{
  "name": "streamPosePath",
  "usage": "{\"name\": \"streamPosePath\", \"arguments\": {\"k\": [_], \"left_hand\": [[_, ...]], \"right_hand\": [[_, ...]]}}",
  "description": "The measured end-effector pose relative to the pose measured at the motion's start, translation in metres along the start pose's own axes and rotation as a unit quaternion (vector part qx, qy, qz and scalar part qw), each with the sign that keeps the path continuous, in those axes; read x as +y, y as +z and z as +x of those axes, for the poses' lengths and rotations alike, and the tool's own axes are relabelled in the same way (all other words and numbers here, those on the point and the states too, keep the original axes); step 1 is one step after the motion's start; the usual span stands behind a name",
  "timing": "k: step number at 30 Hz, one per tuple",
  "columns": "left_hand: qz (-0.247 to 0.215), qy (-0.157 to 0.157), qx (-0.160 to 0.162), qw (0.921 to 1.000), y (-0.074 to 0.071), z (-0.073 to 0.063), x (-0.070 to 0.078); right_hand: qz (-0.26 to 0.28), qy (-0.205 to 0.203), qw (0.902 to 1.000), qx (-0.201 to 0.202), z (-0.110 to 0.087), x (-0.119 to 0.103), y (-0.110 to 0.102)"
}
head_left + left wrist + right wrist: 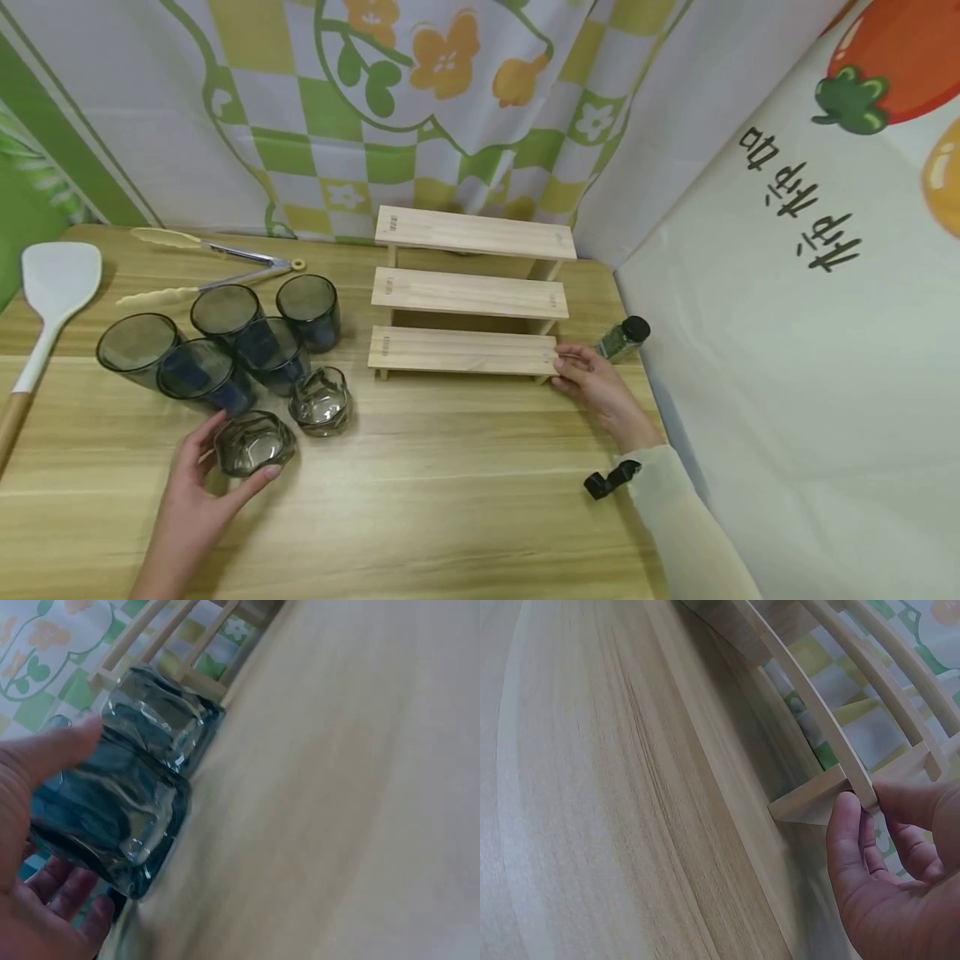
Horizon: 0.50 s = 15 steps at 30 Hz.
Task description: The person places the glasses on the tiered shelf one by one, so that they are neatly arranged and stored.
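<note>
My left hand [197, 492] holds a small smoky glass cup [255, 443], thumb at its near side and fingers at its left. In the left wrist view this cup [112, 810] looks faceted and bluish, with the thumb across its rim. A second small glass cup [321, 402] stands right beside it. At the other side, my right hand [600, 387] pinches the right end of the lowest step of a three-tier wooden shelf [461, 350]. The right wrist view has thumb and index finger meeting on the edge of that step [821, 712].
Several taller dark glasses [225, 312] stand grouped at the left. Behind them lie tongs [255, 271], and a white spatula [60, 283] is at the far left. A black-capped seasoning jar [624, 337] sits beyond my right hand. A curtain [450, 108] hangs behind the table.
</note>
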State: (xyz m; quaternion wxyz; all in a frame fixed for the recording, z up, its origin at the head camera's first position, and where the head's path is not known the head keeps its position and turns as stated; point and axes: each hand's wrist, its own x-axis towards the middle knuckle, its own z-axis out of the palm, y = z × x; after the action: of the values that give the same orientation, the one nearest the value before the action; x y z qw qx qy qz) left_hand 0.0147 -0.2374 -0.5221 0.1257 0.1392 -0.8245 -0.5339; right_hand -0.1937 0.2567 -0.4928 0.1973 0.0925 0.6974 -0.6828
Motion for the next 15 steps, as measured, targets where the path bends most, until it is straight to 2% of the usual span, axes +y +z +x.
{"name": "streamPosePath", "arguments": {"k": [4, 6, 9, 12, 15], "left_hand": [[-0.03, 0.024, -0.016, 0.9991, 0.0008, -0.0029, -0.0034], [-0.065, 0.039, -0.027, 0.9968, 0.0035, -0.0007, -0.0039], [-0.087, 0.056, -0.033, 0.9941, 0.0068, 0.0037, -0.0044], [-0.094, 0.061, -0.029, 0.9933, 0.0086, 0.0057, -0.0052], [-0.102, 0.049, -0.021, 0.9933, 0.0092, 0.0063, -0.005]], "right_hand": [[0.001, 0.001, 1.0, 0.004, -0.0029, 0.0012, -0.0034], [0.002, 0.002, 1.0, 0.008, -0.0042, 0.0011, -0.0047], [0.007, -0.001, 1.0, 0.002, -0.0045, 0.0011, -0.0036], [0.01, -0.004, 0.9999, -0.005, -0.0035, 0.0008, -0.0009], [0.01, -0.006, 0.9999, -0.005, -0.0027, 0.0007, 0.0012]]}}
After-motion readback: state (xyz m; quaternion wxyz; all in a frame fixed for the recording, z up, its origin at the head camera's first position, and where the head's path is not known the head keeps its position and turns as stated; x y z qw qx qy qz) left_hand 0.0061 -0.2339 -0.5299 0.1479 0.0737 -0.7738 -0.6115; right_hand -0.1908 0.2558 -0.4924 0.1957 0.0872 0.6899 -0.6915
